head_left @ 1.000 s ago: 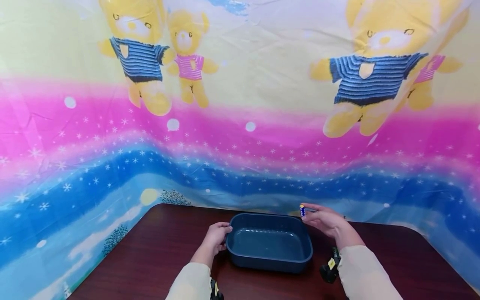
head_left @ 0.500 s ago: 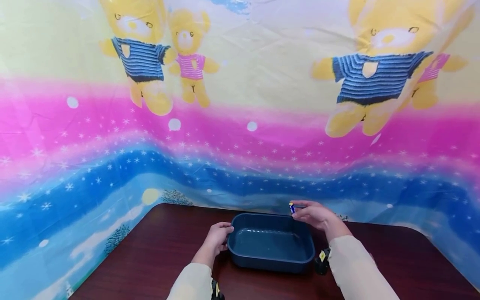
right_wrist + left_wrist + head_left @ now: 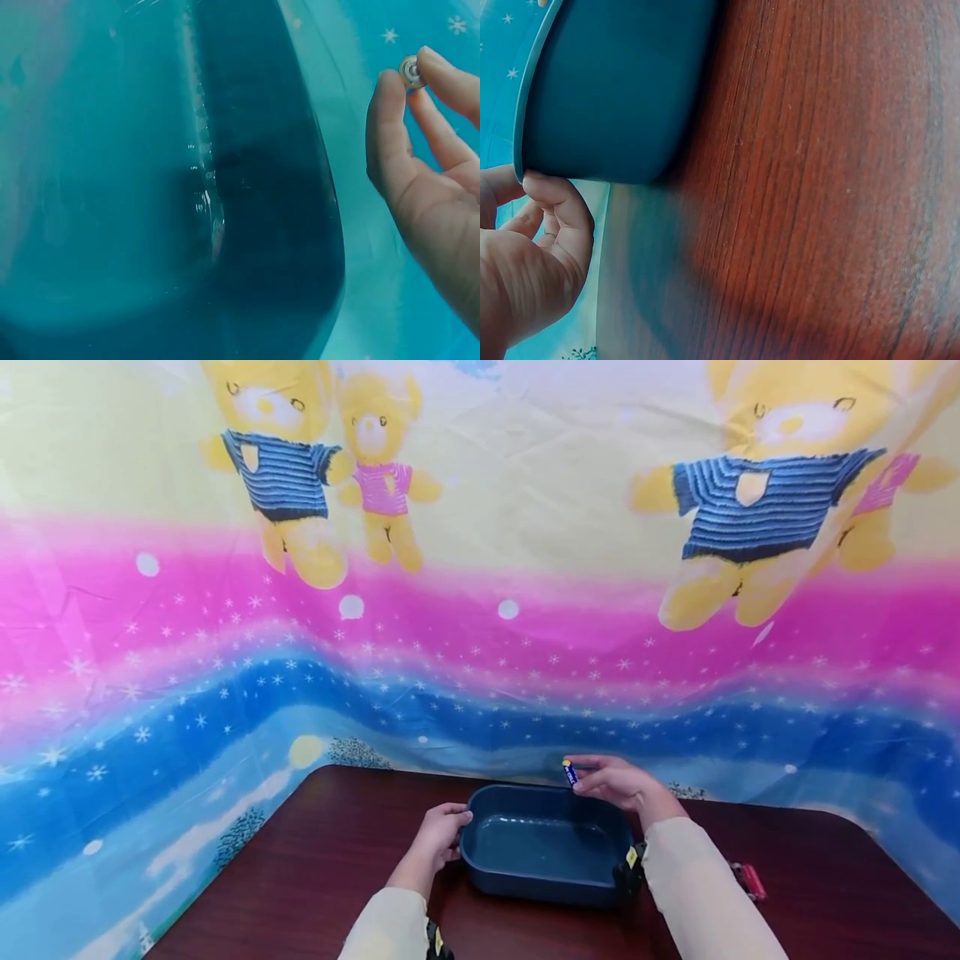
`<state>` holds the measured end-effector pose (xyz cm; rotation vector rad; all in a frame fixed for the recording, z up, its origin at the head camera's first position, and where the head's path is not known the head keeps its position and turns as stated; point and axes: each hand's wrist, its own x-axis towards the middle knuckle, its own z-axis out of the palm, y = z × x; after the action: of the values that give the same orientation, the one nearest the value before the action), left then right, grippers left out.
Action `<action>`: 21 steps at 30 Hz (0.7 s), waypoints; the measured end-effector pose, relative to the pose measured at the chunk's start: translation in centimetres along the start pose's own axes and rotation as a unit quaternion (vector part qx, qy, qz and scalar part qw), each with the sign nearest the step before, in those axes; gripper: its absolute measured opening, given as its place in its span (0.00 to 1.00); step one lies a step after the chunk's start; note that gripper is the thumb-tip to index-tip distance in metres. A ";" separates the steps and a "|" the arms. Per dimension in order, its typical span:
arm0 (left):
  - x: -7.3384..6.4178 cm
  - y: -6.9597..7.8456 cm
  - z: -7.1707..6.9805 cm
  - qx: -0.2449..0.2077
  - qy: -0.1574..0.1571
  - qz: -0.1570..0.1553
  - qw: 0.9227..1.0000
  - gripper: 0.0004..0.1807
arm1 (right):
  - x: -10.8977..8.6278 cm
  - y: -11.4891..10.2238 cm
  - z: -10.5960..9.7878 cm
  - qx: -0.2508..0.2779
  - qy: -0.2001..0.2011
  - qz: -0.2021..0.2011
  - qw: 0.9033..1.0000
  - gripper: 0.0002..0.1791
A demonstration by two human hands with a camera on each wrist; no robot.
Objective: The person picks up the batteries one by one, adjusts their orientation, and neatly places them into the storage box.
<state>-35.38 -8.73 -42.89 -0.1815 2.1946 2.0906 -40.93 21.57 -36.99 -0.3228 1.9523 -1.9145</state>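
A dark blue rectangular plastic tub [image 3: 551,893] sits on the table with nothing visible inside it. My left hand [image 3: 437,835] pinches the tub's left rim between thumb and fingers, as the left wrist view shows up close. Above the tub's far rim, my right hand [image 3: 611,785] pinches a small blue battery [image 3: 572,772] with a yellow end. In the right wrist view, the battery's round metal end [image 3: 412,72] faces the camera between the thumb and fingertips.
A small red toy car [image 3: 748,882] lies on the dark wood table [image 3: 330,843] to the right, partly behind the right sleeve [image 3: 705,885]. Behind the table hangs a printed cloth [image 3: 480,677] with bears and snowflakes.
My right hand has moved left with the battery, from beside the tub's far right corner to over its far rim. The red toy car has come into view; the left hand keeps its grip.
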 end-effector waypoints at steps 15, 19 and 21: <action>0.1 -0.2 0.1 -0.002 0.007 0.005 1.000 0.17 | 1.5 0.7 -0.7 -0.046 -0.087 -0.028 0.995 0.36; 0.1 -0.1 0.0 -0.003 0.010 0.002 1.000 0.17 | 1.9 0.8 -0.8 -0.051 -0.106 -0.027 0.993 0.35; 0.1 0.0 0.0 -0.002 0.012 0.001 1.000 0.17 | 2.2 0.8 -0.9 -0.056 -0.114 -0.028 0.991 0.35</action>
<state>-35.52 -8.75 -42.90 -0.2054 2.2040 2.1057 -43.20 21.44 -38.06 -0.6065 1.9186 -1.7181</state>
